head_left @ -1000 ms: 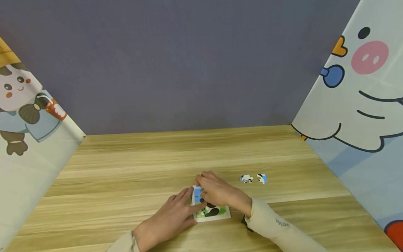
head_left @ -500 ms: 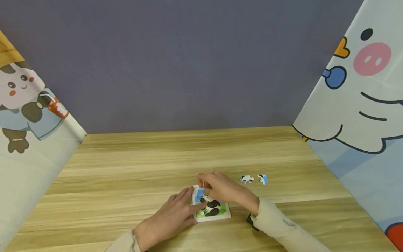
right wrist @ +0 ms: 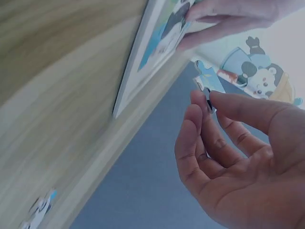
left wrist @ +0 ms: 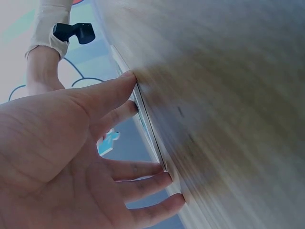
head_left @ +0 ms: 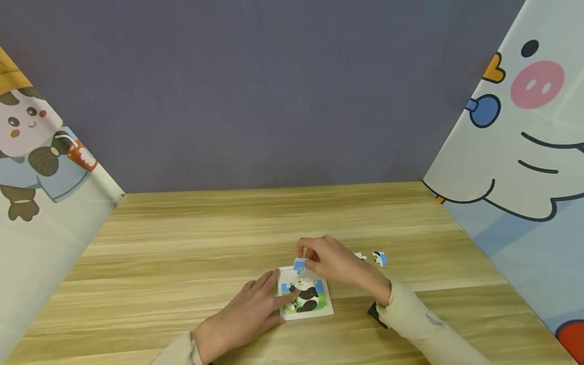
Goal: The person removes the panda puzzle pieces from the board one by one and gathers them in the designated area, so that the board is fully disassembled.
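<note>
On the light wooden table [head_left: 191,238] lies a small square panda puzzle board with a white frame [head_left: 304,296], and everything here is placed in relation to this board. The left hand [head_left: 248,317] rests at the left edge of the board; its fingers are straight and spread, and the fingertips [head_left: 274,276] press flat on the frame and the picture. In the left wrist view the same straight fingers [left wrist: 143,171] touch the thin edge of the board [left wrist: 148,129], so this hand grips nothing.

The right hand [head_left: 335,263] is just above the far edge of the board. Its thumb and forefinger pinch 1 small blue and white puzzle piece [head_left: 299,264], which is held a little over the upper left part of the board and does not lie in the frame. In the right wrist view the piece [right wrist: 208,85] sits between the fingertips [right wrist: 200,102], while the other fingers are curled loosely under it. The upper area of the board looks white and unfilled; the lower area shows the panda on green grass.

To the right of the board, beyond the right hand, 2 more loose puzzle pieces [head_left: 378,258] lie on the table, near each other; one is partly hidden by the hand. A black strap clip [head_left: 376,314] sits at the cream sleeve [head_left: 424,329] of the right arm, right of the board.
</note>
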Motion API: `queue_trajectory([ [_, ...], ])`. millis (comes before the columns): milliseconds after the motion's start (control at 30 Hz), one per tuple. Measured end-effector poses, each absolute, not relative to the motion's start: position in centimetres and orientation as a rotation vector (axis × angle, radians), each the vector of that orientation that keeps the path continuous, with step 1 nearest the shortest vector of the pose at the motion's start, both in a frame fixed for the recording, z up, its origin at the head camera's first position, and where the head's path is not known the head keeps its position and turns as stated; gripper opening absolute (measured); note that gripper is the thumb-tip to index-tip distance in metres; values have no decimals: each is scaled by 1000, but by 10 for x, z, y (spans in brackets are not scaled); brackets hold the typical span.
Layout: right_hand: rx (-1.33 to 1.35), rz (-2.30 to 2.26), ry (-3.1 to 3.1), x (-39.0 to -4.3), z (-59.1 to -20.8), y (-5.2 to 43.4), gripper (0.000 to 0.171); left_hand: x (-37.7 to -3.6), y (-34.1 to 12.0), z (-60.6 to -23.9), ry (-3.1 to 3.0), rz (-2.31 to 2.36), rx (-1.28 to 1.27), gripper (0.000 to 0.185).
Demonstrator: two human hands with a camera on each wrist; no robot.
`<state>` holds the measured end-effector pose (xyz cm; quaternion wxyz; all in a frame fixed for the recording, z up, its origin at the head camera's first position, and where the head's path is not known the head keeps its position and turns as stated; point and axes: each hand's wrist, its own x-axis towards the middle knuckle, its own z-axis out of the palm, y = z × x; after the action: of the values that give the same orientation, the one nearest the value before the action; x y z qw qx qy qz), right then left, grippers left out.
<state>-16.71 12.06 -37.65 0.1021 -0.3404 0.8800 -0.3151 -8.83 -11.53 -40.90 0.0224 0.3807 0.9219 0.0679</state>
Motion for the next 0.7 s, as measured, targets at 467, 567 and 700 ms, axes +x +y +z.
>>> queue_trajectory([
  [467,-945,-940,2707,-183,-362,159,13,-86,-117,-411,2882,222,1208,50],
  [567,-920,-946,2699,-185,-363,166,13,-87,-116,-411,2887,223,1222,49],
  [700,-904,-967,2678,-188,-368,174,12,-87,-116,-410,2880,235,1217,50],
])
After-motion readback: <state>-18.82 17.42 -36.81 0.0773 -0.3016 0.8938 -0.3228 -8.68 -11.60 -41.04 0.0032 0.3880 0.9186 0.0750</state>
